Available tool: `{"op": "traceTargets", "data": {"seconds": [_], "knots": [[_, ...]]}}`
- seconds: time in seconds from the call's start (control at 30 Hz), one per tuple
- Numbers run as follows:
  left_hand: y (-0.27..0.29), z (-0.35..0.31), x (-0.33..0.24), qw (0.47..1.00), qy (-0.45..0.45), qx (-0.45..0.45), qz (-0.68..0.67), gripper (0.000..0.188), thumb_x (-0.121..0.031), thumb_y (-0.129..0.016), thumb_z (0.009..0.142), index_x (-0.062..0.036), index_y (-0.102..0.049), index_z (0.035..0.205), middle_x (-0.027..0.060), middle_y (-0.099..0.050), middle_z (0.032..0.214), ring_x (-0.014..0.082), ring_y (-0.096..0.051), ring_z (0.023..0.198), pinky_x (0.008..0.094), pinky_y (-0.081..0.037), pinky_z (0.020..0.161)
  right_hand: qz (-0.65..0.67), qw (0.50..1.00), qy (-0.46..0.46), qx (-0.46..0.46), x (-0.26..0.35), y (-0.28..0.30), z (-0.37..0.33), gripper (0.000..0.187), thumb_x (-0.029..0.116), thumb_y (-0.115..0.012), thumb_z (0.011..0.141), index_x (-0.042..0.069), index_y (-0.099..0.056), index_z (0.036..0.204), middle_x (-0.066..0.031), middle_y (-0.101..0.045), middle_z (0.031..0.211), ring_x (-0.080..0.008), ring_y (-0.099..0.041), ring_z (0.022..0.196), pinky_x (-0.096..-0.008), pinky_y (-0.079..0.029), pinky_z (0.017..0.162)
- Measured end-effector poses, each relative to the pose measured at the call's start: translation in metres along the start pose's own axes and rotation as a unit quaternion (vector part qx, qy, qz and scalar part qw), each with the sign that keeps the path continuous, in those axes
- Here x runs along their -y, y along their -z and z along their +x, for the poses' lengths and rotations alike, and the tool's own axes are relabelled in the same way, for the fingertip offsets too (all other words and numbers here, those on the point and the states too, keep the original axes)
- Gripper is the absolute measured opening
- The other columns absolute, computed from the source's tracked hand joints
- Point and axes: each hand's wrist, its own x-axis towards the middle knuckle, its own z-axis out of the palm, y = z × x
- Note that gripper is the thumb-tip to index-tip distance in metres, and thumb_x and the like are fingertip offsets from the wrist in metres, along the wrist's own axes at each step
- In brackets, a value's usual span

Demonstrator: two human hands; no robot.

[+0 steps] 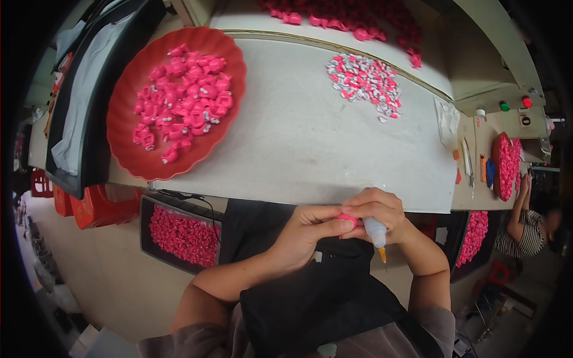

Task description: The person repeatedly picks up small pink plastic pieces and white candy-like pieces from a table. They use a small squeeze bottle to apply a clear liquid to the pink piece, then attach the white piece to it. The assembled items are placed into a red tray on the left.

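At the table's front edge my two hands meet around a small bright pink plastic piece (pixel 347 221). My left hand (pixel 301 230) pinches it between thumb and fingers. The fingertips of my right hand (pixel 380 209) also touch the piece, and they hide part of it. Tucked in the lower fingers of that right hand is a white squeeze bottle (pixel 375 231) with an amber needle tip. Its needle points down, toward my lap and away from the pink piece. My dark apron (pixel 310 286) lies below both hands.
A red scalloped tray (pixel 128 152) of pink parts stands at the left. Small pink-and-silver pieces (pixel 365 83) lie at the back right, below a shelf with more pink parts (pixel 358 21). Crates of pink pieces (pixel 184 235) flank me. Another person (pixel 525 235) sits at far right.
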Motion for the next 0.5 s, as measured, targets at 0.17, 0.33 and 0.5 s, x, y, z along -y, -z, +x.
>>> {"op": "traceTargets", "data": {"seconds": [0.17,0.33,0.5], "knots": [[0.007,-0.002,0.004,0.999,-0.029,0.019,0.014,0.017,-0.008,-0.058,0.084,0.0023,-0.064,0.095,0.0033,-0.062,0.081,0.0069,-0.055,0.077,0.0217,-0.042,0.073,-0.017,1.0,0.013,-0.02,0.0,-0.007,0.002,0.033,0.015,-0.078,0.062,-0.001,-0.062,0.086,-0.0132,-0.06,0.083,-0.02,-0.061,0.064,-0.0264,-0.049,0.05],[0.011,-0.007,-0.004,0.998,-0.056,0.025,0.006,0.017,-0.009,-0.058,0.084,0.0027,-0.064,0.095,0.0036,-0.062,0.082,0.007,-0.055,0.078,0.0216,-0.043,0.073,-0.016,0.999,0.032,0.001,0.003,-0.008,0.021,0.033,0.016,-0.078,0.062,-0.001,-0.062,0.086,-0.0129,-0.061,0.083,-0.0205,-0.061,0.065,-0.0266,-0.049,0.051],[0.016,-0.011,-0.016,0.998,-0.053,0.01,-0.016,0.019,-0.01,-0.058,0.084,0.0028,-0.062,0.097,0.0058,-0.063,0.086,0.0087,-0.057,0.08,0.021,-0.044,0.073,-0.01,0.999,0.035,0.02,-0.001,-0.013,0.035,0.032,0.013,-0.077,0.063,-0.001,-0.061,0.087,-0.0126,-0.061,0.085,-0.0211,-0.061,0.068,-0.0265,-0.05,0.054]]}}
